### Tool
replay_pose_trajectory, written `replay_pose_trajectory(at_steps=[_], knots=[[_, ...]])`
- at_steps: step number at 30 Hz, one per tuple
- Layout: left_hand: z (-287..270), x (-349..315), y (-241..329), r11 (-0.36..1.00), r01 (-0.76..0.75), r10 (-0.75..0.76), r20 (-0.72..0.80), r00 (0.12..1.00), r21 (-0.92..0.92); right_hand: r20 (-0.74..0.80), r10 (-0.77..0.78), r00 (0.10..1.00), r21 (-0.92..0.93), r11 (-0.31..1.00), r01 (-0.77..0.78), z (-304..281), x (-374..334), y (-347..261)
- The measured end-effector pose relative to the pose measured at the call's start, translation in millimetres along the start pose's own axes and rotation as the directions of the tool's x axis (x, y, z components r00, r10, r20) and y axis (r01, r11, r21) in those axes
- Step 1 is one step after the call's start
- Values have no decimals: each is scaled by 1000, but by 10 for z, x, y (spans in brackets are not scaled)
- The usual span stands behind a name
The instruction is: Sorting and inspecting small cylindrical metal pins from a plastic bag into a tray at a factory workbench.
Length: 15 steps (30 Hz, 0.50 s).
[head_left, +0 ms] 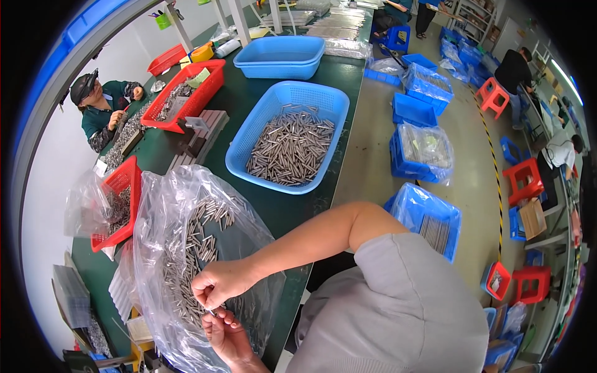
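Observation:
My right hand reaches in from the right with thumb and fingertips pinched together over a clear plastic bag. Just below it, my left hand is turned palm up with its fingers curled. A small metal pin shows between the fingertips of both hands, partly hidden by them. Loose metal pins of the same kind lie spread in the open bag, beside and under my right hand. Further back stands a light blue basket holding a heap of similar pins.
Stacked blue baskets and red bins stand farther back on the green table. A second red bin borders the bag. Across the table a co-worker handles small parts. Blue crates line the floor to the right.

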<state>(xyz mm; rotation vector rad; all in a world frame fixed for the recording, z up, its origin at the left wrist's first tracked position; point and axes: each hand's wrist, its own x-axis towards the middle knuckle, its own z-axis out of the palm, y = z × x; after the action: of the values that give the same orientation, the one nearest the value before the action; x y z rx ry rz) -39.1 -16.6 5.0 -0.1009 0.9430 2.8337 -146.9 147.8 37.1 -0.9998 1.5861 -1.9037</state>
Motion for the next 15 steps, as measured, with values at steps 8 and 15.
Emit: replay_pose_trajectory(at_steps=[8,15], knots=[[19,-5,6,999,-4,5,11,1000,-55,-14,-6,1000,-38,999,6,-5,-7,-18],[45,-11,7,1000,-19,19,27,999,7,-21,-112,993,-176,979,107,6,-30,-18]])
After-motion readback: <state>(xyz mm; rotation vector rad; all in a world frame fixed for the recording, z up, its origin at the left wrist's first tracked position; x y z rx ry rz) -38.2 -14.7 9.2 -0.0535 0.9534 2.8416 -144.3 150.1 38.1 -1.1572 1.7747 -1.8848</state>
